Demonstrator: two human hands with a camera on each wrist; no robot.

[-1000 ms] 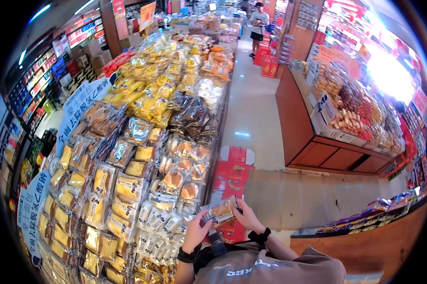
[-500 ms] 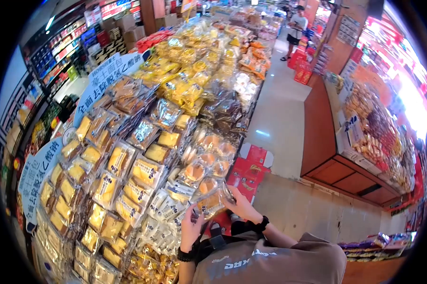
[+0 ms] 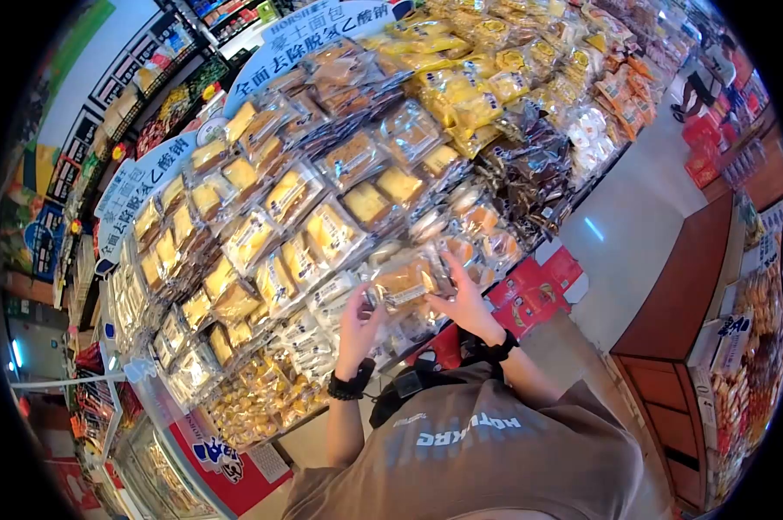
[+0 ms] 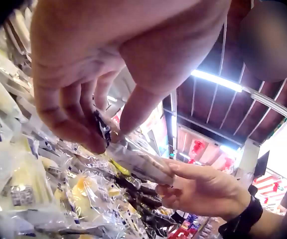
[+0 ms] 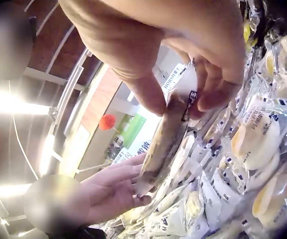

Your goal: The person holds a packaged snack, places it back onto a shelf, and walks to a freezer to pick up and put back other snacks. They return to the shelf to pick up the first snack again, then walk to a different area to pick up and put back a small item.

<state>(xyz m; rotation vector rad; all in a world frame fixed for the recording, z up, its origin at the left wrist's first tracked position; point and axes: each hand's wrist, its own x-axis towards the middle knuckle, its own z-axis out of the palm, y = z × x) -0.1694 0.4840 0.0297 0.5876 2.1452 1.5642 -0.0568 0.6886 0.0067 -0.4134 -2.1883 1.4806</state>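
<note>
A clear-wrapped brown bread (image 3: pixel 404 279) is held between my two hands, over the front edge of the heaped display. My left hand (image 3: pixel 357 328) pinches the wrapper at one end; in the left wrist view its thumb (image 4: pixel 137 110) and fingers close on the dark-printed edge. At the other end my right hand (image 3: pixel 468 303) grips the wrapper, thumb against fingers in the right wrist view. Seen from the right wrist, the bread (image 5: pixel 164 134) stands nearly on edge. Beneath and around it lie small white packets (image 3: pixel 329 299) and round wrapped buns (image 3: pixel 478 217).
Yellow-topped packaged cakes (image 3: pixel 332 232) cover the display to the left, with yellow bags (image 3: pixel 461 95) farther back. Blue-and-white signs (image 3: pixel 309 48) edge its far side. A red flattened carton (image 3: pixel 535 286) lies on the floor, and a wooden stand (image 3: pixel 669 347) borders the aisle. Someone (image 3: pixel 708 78) stands far down it.
The head view has swung left toward the display. Both hands have carried the bread from beside the display's edge to over the packets, keeping hold of it throughout, and its top now faces up more.
</note>
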